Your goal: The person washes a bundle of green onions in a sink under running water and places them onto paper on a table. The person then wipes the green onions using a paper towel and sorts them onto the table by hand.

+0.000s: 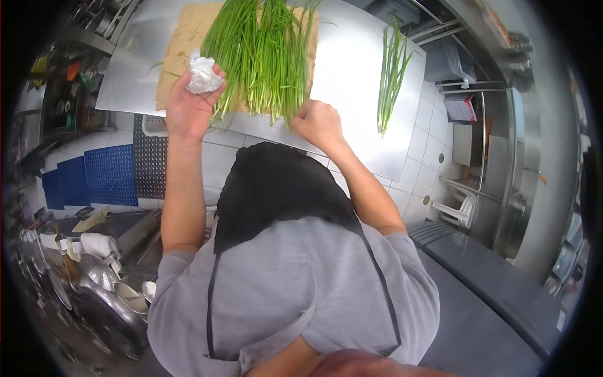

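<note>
Palm up, my left hand (193,107) has its fingers curled round a crumpled white wad (205,75), paper or cloth, near the left edge of a tan board (178,47). Long green stalks (257,56) lie in a wide pile across the board, their pale ends toward me. At the pile's lower right corner my right hand (318,124) is closed with its fingertips against the stalk ends; whether it pinches one is too small to tell. A smaller bunch of green stalks (391,81) lies apart on the metal table's right side.
The metal table (352,81) ends just in front of my body. Blue mats (110,176) and a dark perforated mat (149,157) are on the tiled floor at left. Ladles and pans (97,273) crowd the lower left. Metal shelving (493,132) and a white stool (457,209) stand at right.
</note>
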`<state>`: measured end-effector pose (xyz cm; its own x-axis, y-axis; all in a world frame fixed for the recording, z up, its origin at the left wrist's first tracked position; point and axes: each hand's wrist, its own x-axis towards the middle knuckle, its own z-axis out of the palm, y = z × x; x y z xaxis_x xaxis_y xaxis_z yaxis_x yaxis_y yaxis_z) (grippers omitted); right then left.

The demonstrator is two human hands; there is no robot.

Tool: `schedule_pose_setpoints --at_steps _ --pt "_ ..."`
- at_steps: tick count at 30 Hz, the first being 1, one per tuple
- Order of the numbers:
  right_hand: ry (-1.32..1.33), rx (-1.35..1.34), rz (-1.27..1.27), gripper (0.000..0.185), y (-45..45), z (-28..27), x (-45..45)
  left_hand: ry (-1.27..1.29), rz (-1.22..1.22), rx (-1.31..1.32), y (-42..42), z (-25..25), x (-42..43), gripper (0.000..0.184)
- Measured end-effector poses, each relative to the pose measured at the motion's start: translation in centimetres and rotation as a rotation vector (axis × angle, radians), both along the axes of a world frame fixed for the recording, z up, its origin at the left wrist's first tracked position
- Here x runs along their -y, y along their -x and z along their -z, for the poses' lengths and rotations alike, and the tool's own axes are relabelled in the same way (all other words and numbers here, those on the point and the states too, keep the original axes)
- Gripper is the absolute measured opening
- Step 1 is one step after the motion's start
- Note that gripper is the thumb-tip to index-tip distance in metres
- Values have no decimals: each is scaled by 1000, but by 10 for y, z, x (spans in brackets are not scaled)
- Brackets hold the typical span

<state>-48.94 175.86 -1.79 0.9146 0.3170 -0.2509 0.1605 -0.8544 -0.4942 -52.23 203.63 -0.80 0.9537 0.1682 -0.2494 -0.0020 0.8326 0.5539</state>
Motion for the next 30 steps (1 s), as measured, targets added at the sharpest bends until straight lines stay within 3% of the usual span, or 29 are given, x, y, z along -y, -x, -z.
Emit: schedule_pose_setpoints --at_steps 3,7,15,16,20,25,30 --pt "-198 19 116 15 -3 -27 10 -10 -4 -19 -2 -3 1 48" --pt "-240 -34 137 21 -12 -56 27 -32 29 -15 -4 -2 6 47" --pt "-105 190 141 16 -19 -96 46 -114 154 30 -15 1 22 40" --pt "-54 213 96 18 -22 -94 52 -120 193 37 -16 2 24 39" --pt "-344 28 270 14 -23 -101 56 -175 299 -74 -16 -5 63 37" --pt "-621 22 341 14 -13 -98 26 93 357 -44 -5 -10 134 40" --pt "-514 21 193 16 -3 -84 15 -53 293 -55 -11 -18 155 27"
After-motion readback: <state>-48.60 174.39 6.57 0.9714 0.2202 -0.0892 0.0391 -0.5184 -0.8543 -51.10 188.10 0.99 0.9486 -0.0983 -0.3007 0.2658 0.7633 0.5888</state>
